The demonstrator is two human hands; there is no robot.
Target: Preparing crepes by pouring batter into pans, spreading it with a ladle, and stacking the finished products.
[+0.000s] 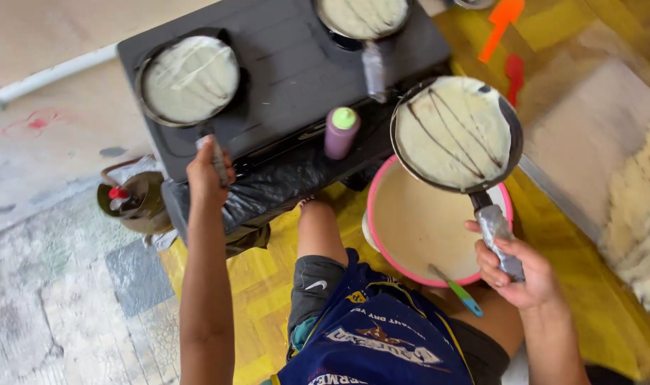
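The right hand point(519, 274) clenched the foil-wrapped handle of a pan point(455, 133) of batter, held over the pink bowl point(382, 187). The left hand point(207, 173) gripped another pan point(189, 78) on the stove point(289, 64). Both likely handled rigid, front-heavy, batter still runny.

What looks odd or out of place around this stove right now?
The right hand holds one pan off the black stove, tilted above the pink batter basin. Its crepe carries dark streaks that the two pans on the stove lack. The left hand grips the left pan's handle. Nothing looks spilled.
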